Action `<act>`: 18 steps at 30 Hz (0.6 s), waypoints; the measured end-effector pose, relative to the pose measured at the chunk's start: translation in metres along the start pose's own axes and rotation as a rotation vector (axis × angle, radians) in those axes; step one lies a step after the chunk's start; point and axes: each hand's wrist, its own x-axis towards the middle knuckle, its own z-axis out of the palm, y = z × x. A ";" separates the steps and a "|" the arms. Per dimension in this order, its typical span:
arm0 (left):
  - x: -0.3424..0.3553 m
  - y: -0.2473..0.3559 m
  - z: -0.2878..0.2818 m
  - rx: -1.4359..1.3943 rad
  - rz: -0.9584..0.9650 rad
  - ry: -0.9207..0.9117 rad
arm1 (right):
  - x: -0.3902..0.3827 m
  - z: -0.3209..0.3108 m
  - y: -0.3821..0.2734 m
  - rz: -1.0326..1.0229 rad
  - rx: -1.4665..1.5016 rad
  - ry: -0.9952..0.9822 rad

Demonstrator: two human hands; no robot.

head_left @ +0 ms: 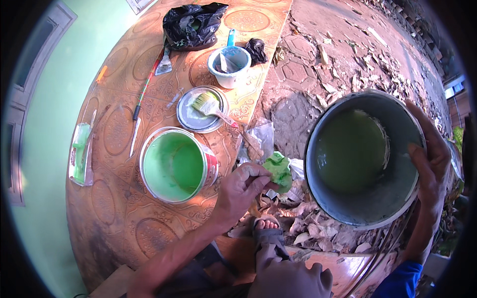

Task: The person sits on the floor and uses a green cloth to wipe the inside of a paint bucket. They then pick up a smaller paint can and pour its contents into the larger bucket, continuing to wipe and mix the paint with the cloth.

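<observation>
My left hand [243, 186] pinches a crumpled, thin green piece [279, 171] between thumb and fingers; whether it is cloth or something else I cannot tell. On the right, my right hand [430, 159] grips the rim of a dark grey bucket [397, 198], which tilts toward me with murky green liquid [350, 154] inside. Left of my left hand stands a white paint pail [144, 171], its inside coated in light green paint. Behind it, a paintbrush [212, 108] with green bristles lies across a round lid [191, 124].
On the orange tiled ledge [117, 203] are a small white dipper [231, 79] with a blue handle, a black plastic bag [191, 30], a scraper [164, 64], a thin stick [149, 79] and a green paint roller [79, 149] in clear plastic. Dry leaves [320, 233] litter the ground.
</observation>
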 end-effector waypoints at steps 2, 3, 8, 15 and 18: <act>-0.003 -0.003 0.001 0.037 0.064 0.012 | 0.003 -0.004 -0.003 -0.014 -0.050 -0.008; -0.004 -0.004 0.002 0.056 0.095 0.018 | 0.004 -0.006 -0.004 0.000 -0.063 -0.023; -0.002 -0.007 0.003 -0.047 0.070 0.033 | 0.010 0.008 -0.018 -0.050 0.023 -0.064; 0.004 -0.007 0.007 0.007 0.103 0.055 | 0.023 0.016 -0.038 -0.111 -0.099 -0.112; 0.000 -0.001 0.007 0.016 0.064 0.084 | 0.031 0.022 -0.039 -0.072 -0.068 -0.176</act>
